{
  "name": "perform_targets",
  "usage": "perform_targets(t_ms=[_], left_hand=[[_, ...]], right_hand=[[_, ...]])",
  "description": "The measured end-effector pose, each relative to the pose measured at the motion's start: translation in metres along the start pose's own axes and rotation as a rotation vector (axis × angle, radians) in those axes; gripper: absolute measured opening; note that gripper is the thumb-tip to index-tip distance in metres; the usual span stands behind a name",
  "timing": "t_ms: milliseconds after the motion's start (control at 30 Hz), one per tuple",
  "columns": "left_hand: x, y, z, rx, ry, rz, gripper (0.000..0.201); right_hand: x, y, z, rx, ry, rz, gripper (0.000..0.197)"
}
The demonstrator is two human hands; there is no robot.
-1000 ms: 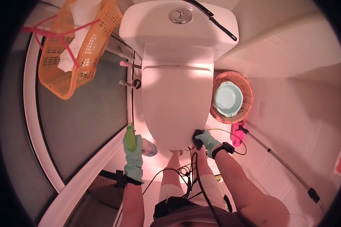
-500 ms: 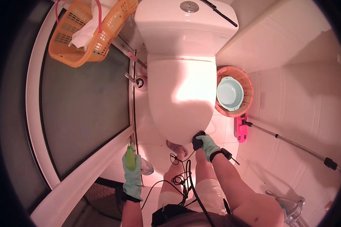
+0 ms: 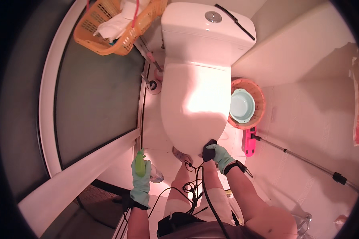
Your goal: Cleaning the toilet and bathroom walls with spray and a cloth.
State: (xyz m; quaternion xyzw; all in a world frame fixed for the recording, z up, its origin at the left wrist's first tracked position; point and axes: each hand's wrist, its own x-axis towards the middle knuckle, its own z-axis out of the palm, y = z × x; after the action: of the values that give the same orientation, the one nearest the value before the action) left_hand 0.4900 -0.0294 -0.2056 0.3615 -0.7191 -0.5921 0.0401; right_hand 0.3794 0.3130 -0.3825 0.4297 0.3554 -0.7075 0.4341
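My left hand [image 3: 141,185], in a pale green glove, is closed around a spray bottle [image 3: 157,175] with a bright green trigger head [image 3: 140,165]. In my right hand [image 3: 223,155], gloved the same way, is a dark cloth [image 3: 209,150]. The cloth is at the front right edge of the lid of a white toilet [image 3: 191,123]. That lid is down, with bright light across its middle.
An orange basket [image 3: 95,46] with white items hangs at the upper left. Toilet brushes in a holder [image 3: 153,87] stand left of the toilet. A wooden tub [image 3: 260,104] holding a pale blue basin [image 3: 242,106] is to the right, near a pink mop head [image 3: 249,143]. Black cables [image 3: 205,187] dangle before me.
The view has shifted slightly, so the toilet and basket appear farther right. Both hands keep their holds, and the cloth stays near the lid's front edge.
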Motion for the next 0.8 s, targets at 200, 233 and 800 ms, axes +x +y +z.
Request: perform_targets(t_ms=[200, 233, 800], left_hand=[[-0.026, 0.05, -0.014, 0.148, 0.051, 0.056, 0.041], [-0.026, 0.045, -0.022, 0.151, 0.067, 0.047, 0.041], [-0.071, 0.013, -0.046, -0.005, 0.126, -0.01, 0.05]], right_hand=[[-0.118, -0.049, 0.043, -0.085, -0.187, -0.007, 0.025], [-0.158, -0.069, 0.084, -0.144, -0.136, -0.11, 0.026], [-0.135, -0.375, 0.242, -0.309, -0.171, -0.678, 0.027]])
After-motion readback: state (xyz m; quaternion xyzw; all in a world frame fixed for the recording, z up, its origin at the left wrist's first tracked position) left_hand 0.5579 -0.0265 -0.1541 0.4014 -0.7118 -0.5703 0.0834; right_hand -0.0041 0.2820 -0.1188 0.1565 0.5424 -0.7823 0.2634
